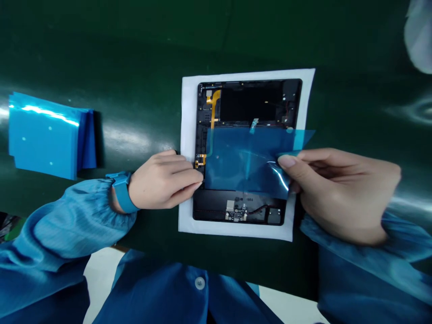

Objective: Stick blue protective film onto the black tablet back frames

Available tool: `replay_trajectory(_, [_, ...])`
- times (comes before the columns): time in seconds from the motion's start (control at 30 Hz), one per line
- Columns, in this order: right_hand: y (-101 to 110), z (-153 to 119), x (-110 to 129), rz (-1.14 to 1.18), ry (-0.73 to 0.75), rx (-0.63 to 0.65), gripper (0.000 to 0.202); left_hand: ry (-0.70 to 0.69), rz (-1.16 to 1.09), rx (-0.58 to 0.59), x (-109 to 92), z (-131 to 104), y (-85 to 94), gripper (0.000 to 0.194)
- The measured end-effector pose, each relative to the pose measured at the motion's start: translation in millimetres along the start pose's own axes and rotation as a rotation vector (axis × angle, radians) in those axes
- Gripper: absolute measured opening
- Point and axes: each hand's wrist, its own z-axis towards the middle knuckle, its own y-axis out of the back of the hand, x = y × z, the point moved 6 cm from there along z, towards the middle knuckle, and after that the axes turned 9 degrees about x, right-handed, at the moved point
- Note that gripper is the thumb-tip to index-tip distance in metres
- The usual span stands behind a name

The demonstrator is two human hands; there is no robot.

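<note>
An opened tablet (211, 204) lies on a white sheet (187, 105), its circuit parts and orange ribbon cable showing. Over its middle is a see-through blue film (236, 166), whose right side lifts and bends past the tablet's edge. My right hand (340, 189) pinches that lifted side between thumb and fingers. At the tablet's left edge, my left hand (165, 180) is closed with its fingers curled under. Its fingertips rest by the film's left border, and whether they grip the film or the tablet's edge is hidden.
A stack of shiny blue film sheets (43, 139) lies to the left on the dark green table (135, 58). A blue wrist strap (124, 193) circles my left wrist. A pale blurred object (420, 36) is at the upper right corner.
</note>
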Motion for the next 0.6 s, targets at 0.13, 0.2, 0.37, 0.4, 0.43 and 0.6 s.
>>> replay_trajectory(0.13, [0.0, -0.3, -2.1, -0.005, 0.000, -0.012, 0.009, -0.001, 0.000, -0.001, -0.2, 0.0, 0.2, 0.017])
replay_trajectory(0.2, [-0.1, -0.2, -3.0, -0.021, -0.010, -0.009, 0.009, 0.002, 0.004, 0.002, -0.5, 0.0, 0.3, 0.018])
replay_trajectory(0.37, [-1.1, 0.4, -4.4, -0.005, -0.022, 0.001, 0.011, 0.016, 0.016, 0.018, -0.5, -0.2, -0.2, 0.022])
replay_trajectory(0.4, [-1.3, 0.6, -4.4, 0.002, -0.021, 0.003, 0.011, 0.018, 0.015, 0.021, -0.4, -0.2, -0.3, 0.022])
replay_trajectory(0.43, [-1.6, 0.8, -4.5, 0.005, -0.024, 0.004, 0.011, 0.020, 0.015, 0.021, -0.4, -0.3, -0.3, 0.022])
replay_trajectory(0.6, [-2.0, 2.0, -2.9, -0.004, -0.023, 0.005, 0.012, 0.017, 0.004, 0.008, 0.0, -1.0, 0.7, 0.019])
